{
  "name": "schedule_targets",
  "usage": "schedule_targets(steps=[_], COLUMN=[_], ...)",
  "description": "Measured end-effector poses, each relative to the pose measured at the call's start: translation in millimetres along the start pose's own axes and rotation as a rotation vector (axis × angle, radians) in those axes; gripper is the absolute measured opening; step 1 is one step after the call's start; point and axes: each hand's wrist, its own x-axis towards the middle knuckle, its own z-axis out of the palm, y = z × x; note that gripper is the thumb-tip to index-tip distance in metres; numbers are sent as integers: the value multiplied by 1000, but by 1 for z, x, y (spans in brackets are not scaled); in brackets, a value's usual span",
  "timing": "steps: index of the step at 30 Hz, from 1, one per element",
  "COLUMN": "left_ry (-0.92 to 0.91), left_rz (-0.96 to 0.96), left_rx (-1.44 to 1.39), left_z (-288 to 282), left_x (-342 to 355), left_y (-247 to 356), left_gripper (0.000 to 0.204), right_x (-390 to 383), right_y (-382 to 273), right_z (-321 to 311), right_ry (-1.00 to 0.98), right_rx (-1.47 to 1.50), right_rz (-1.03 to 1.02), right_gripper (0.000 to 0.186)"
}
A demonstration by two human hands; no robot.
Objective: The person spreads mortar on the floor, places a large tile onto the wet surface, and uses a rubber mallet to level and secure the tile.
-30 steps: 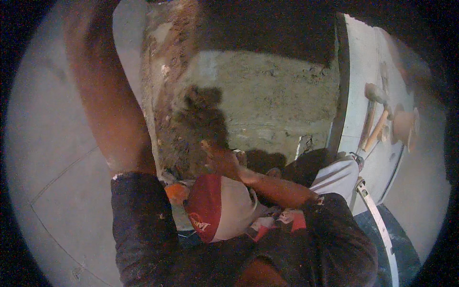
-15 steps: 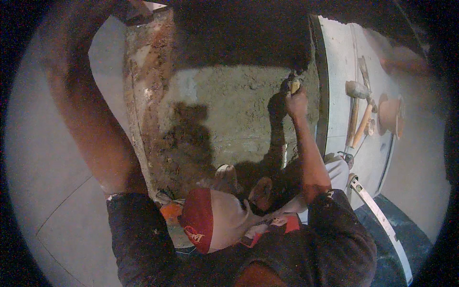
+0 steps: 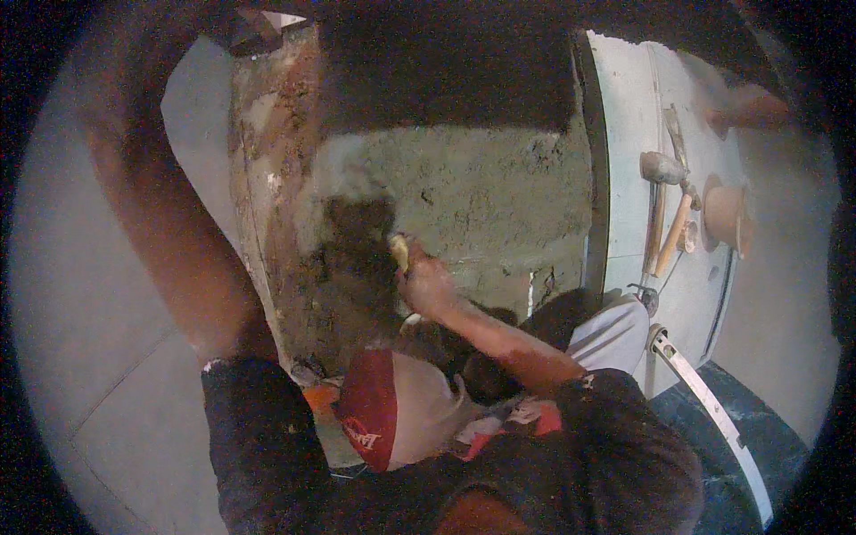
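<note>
My right hand (image 3: 426,283) is closed around a tool with a pale yellow handle (image 3: 401,252). The tool's working end is too dark to make out. This hand is over the left-centre of a rough grey-green mortar bed (image 3: 481,196), beside a dark shadow. My left arm (image 3: 169,232) reaches up the left side and bends toward the top edge. There the left hand is lost in the dark, so its fingers cannot be read. Near that spot lies a small pale-cornered object (image 3: 290,18) of unclear kind.
At the right, a grey-headed mallet (image 3: 662,168), a wooden-handled tool (image 3: 673,239) and a brown flanged object (image 3: 727,214) lie on a pale slab (image 3: 624,205). A white spirit level (image 3: 713,406) crosses a dark tile (image 3: 758,437). Red-and-beige fabric (image 3: 428,410) is low in view.
My right hand, with the pale-handled tool in it, has swept left and nearer across the mortar from its right side. My left arm stays nearly where it was.
</note>
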Motion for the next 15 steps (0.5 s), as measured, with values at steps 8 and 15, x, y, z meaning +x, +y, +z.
schedule_targets(steps=[8,15], left_ry=[-14,15], left_rz=[2,-2], left_rx=[18,-13], left_z=[4,7], left_x=[-3,-1], left_y=[0,-5], left_gripper=[21,21], right_x=[114,238], right_y=[50,202], right_z=[-108,-256], right_ry=[463,203], right_rx=[-152,-601], right_rz=[214,393], right_gripper=[53,46])
